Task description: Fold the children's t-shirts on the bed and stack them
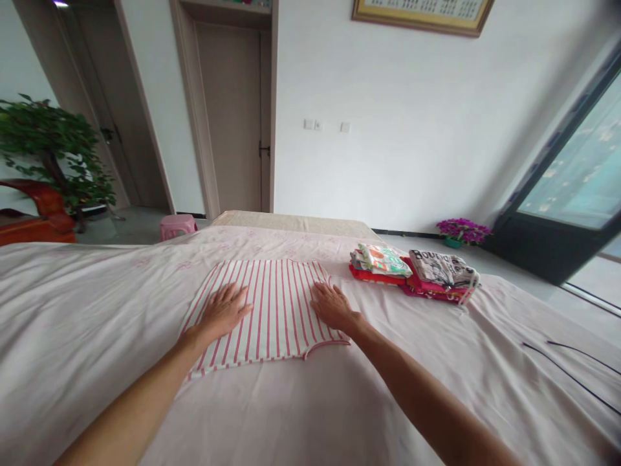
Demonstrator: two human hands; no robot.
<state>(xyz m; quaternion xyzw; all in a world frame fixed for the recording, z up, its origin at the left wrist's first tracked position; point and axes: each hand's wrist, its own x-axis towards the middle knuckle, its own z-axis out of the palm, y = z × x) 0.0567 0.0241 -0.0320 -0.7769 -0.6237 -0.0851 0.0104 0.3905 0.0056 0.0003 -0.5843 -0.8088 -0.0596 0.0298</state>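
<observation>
A white sleeveless top with red stripes (276, 310) lies spread flat on a pale pink sheet (310, 414). My left hand (226, 310) rests palm down on the left part of the top, fingers apart. On its right part, near the neck and armhole edges, my right hand (334, 307) presses flat with its fingers stretched out. Neither hand grips the cloth.
To the right sit two piles of folded clothes, one topped by a white printed garment (383, 259), the other by a grey lettered garment (444, 268). Dark cords (572, 369) lie at the far right. Beyond stand a pink stool (178, 226) and purple flowers (463, 230).
</observation>
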